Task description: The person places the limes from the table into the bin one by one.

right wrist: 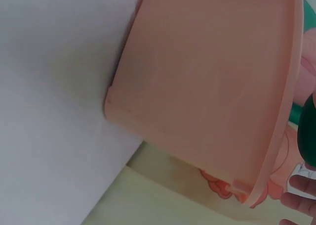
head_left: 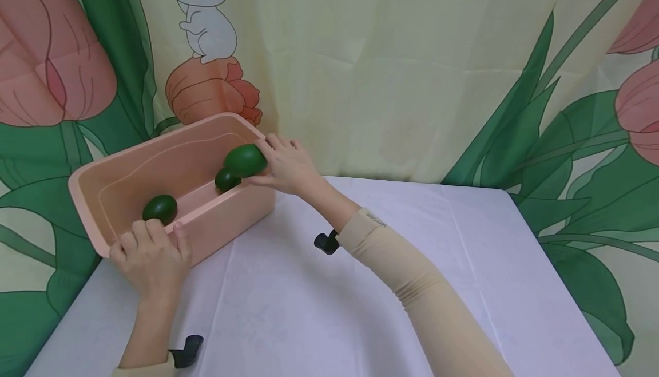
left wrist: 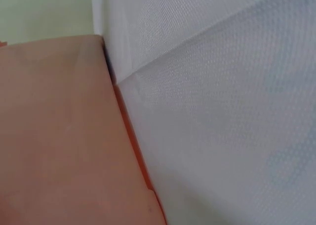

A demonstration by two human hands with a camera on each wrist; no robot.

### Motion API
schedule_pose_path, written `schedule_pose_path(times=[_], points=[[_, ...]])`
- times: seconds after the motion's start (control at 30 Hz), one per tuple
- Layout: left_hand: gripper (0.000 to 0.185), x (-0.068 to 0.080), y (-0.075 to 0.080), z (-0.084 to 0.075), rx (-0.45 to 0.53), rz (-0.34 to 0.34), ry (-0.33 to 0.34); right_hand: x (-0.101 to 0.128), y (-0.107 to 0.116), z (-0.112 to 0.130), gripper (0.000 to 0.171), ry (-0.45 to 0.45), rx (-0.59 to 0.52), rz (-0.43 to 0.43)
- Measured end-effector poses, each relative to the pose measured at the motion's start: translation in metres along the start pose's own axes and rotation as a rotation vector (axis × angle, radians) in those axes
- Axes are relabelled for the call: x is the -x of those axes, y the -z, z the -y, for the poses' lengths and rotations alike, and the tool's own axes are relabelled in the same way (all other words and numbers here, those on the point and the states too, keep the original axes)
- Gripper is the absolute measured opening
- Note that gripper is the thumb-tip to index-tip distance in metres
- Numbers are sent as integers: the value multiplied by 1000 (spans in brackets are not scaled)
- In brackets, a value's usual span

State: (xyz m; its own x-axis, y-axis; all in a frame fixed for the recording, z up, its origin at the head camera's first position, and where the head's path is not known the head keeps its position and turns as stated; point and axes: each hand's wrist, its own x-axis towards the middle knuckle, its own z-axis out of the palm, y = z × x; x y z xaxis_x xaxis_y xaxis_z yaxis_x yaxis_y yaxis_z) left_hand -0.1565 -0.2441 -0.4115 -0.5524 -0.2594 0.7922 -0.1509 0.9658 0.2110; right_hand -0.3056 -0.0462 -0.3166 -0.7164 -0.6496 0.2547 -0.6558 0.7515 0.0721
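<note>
My right hand (head_left: 288, 162) holds a dark green, smooth avocado (head_left: 245, 161) over the right end of a pink plastic bin (head_left: 234, 222). In the right wrist view, the avocado (right wrist: 307, 131) shows at the right edge, with fingertips (right wrist: 296, 202) below it. Inside the bin lie two more avocados, one (head_left: 161, 209) toward the left and another (head_left: 225, 180) partly hidden under the held one. My left hand (head_left: 154, 257) grips the bin's near rim at its left end, fingers curled over the edge. The left wrist view shows only the bin's outer wall (left wrist: 59, 131) and white cloth.
The bin stands at the back left of a table covered by a white cloth (head_left: 309, 308). Behind it hangs a curtain (head_left: 370, 79) printed with tulips and a white cartoon animal. Black wrist cameras (head_left: 326, 242) sit on both wrists.
</note>
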Motion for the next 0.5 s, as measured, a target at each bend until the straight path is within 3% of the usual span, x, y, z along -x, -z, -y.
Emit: schedule_pose_path(times=[0.5], points=[[50, 0, -3, 0, -1, -44, -15, -14, -3, 18, 72, 18, 3, -2]])
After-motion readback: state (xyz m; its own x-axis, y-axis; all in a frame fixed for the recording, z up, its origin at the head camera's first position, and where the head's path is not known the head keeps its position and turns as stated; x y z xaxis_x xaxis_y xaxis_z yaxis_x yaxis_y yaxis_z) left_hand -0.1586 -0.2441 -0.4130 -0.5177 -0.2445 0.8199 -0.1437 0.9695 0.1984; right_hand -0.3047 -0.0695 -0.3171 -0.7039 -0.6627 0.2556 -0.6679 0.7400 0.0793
